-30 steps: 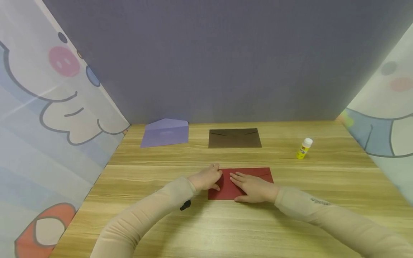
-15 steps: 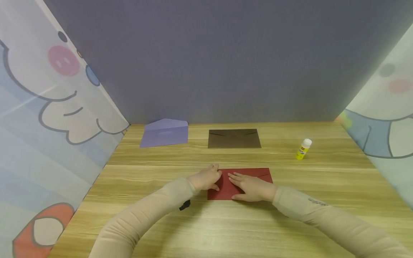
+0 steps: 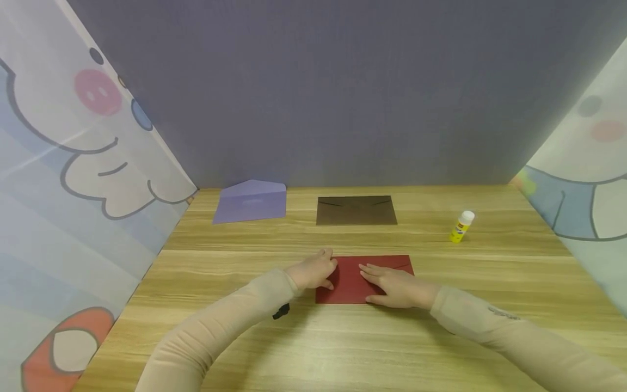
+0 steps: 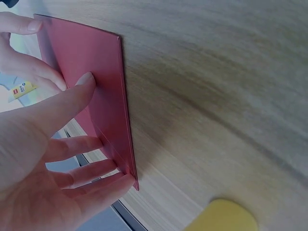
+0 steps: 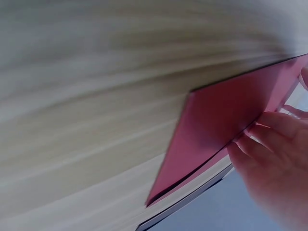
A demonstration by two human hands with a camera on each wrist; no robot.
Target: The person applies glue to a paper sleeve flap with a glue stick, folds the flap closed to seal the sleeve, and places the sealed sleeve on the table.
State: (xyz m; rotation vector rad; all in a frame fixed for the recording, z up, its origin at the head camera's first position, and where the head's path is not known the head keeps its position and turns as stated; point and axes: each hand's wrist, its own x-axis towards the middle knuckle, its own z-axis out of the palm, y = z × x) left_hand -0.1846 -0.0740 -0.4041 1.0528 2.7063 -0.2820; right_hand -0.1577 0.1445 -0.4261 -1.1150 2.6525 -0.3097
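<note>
A red envelope [image 3: 348,288] lies on the wooden table with its flap folded down. My left hand [image 3: 313,271] rests on its left end; in the left wrist view the thumb [image 4: 85,86] touches the paper and the other fingertips reach the far edge. On the envelope's right half lies my right hand [image 3: 398,288], palm down with fingers extended. In the right wrist view its fingers [image 5: 260,149] lie along the flap line of the envelope [image 5: 216,120]. Part of the flap is hidden under this hand.
Behind the red envelope lies a dark brown envelope [image 3: 356,210]. A purple envelope [image 3: 252,206] with its flap raised is at the back left. A yellow glue stick [image 3: 461,227] with a white cap stands at the right. A grey panel [image 3: 343,98] rises behind the table.
My right hand slides slightly left along the red envelope, then back to the right. The left hand and the envelope stay in place.
</note>
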